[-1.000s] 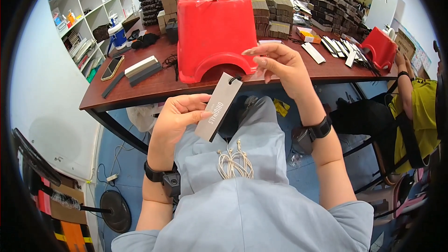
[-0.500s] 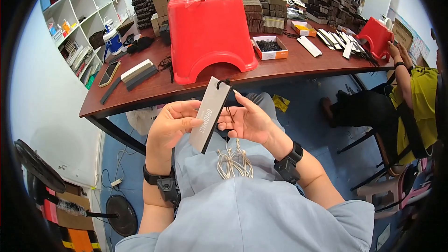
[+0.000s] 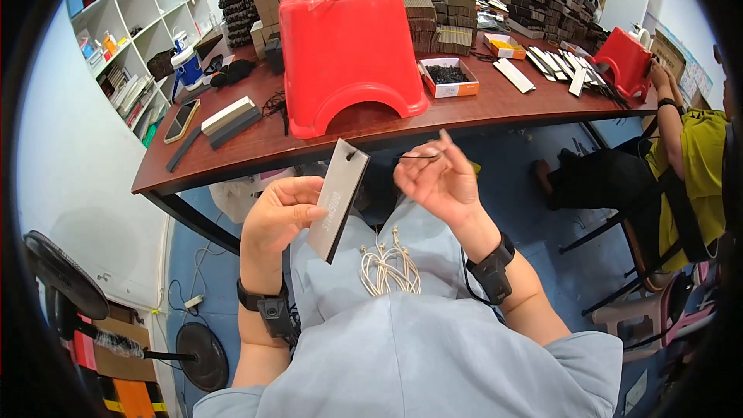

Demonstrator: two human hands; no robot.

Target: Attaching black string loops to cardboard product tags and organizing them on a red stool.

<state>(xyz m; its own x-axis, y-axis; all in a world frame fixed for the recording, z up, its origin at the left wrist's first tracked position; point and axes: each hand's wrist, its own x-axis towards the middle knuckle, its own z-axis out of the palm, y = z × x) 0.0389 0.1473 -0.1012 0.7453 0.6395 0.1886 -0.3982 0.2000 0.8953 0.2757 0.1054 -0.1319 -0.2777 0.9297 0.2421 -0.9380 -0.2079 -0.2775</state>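
A grey hang tag (image 3: 337,193) with a dark backing is pinched between the thumb and fingers of my left hand (image 3: 282,213), tilted above my lap. Black cord shows at the hole near its upper end. To the right, my right hand (image 3: 443,182) has its fingertips closed on a thin black cord (image 3: 410,157) that points toward the tag. Whether this cord joins the loop in the hole I cannot tell. Just beyond both hands, an upturned red plastic stool (image 3: 348,54) stands on the table's near edge.
On the brown table (image 3: 255,147) lie a phone (image 3: 182,121), grey and white tag stacks (image 3: 230,120), a box of black cords (image 3: 449,77) and loose white tags (image 3: 553,63). Tall tag stacks (image 3: 441,19) stand behind. At right sits a co-worker in yellow-green (image 3: 696,178).
My right hand has moved away from the tag to the right, pulling the black cord out sideways. My left hand has lowered the tag slightly.
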